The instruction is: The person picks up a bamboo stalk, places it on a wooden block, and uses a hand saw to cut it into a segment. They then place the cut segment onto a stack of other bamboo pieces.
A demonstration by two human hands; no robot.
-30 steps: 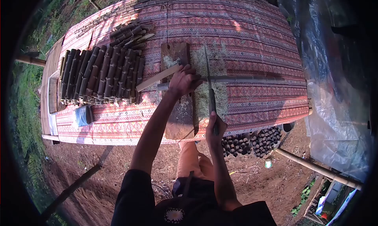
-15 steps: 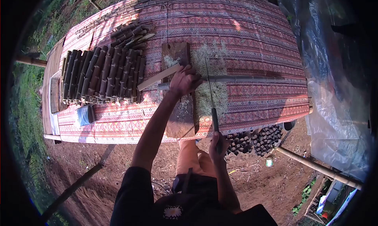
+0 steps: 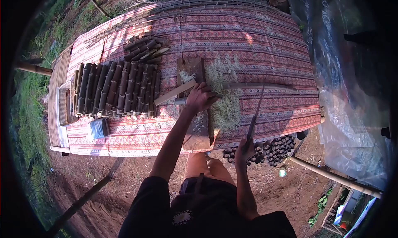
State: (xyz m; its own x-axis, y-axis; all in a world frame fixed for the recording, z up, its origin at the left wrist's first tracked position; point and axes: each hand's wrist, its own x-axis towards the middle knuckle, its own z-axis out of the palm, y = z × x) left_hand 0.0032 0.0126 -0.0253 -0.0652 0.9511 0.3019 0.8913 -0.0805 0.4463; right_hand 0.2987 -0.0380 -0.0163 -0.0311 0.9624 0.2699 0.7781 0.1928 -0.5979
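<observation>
My left hand (image 3: 201, 98) is closed over a short dark cane piece (image 3: 180, 101) lying across the wooden block (image 3: 195, 134). A flat pale wooden strip (image 3: 176, 92) slants in under the same hand from the left. My right hand (image 3: 245, 150) grips the dark handle of a narrow-bladed hand saw (image 3: 255, 115). Its blade points away from me, and the tip overlaps the long cane stalk (image 3: 257, 86) in this view. That stalk lies on the cloth to the right of my left hand, apart from the short piece. Pale sawdust (image 3: 226, 107) covers the cloth between them.
Cut cane pieces (image 3: 118, 88) are stacked on the patterned cloth (image 3: 269, 43) at left, near a wicker basket (image 3: 65, 105) and a blue packet (image 3: 99, 129). Long canes (image 3: 215, 3) line the far edge. Dark round pots (image 3: 275, 151) stand below the table; plastic sheeting (image 3: 348, 126) hangs at right.
The saw has moved right, away from my left hand. The cane, in one length before, now shows a gap between the short piece and the long stalk. My view has shifted slightly.
</observation>
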